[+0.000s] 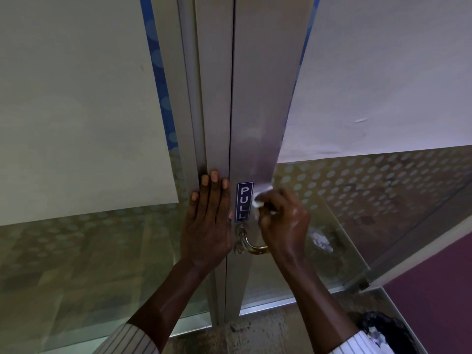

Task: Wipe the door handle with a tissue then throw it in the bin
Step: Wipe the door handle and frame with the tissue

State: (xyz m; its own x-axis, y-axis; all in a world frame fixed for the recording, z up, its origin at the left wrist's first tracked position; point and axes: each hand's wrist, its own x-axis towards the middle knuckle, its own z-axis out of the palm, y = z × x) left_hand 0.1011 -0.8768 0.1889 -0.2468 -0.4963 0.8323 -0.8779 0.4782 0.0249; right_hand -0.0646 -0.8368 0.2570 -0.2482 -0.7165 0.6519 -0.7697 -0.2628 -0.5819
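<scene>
The speckled floor [255, 333] is running along the foot of the metal door frame [222, 123]. At about four o'clock from the frame's base, a black-lined bin [390, 328] is sitting on it, white scraps inside.

Head cam, close up, looks fwd and down along door frame [255, 111]; only one view.

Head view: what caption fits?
Right hand wipes door handle with tissue; left hand flat beside PULL sign.

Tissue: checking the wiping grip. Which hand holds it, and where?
The right hand holds the tissue, bunched at its fingertips. The left hand lies flat, holding nothing.
</scene>
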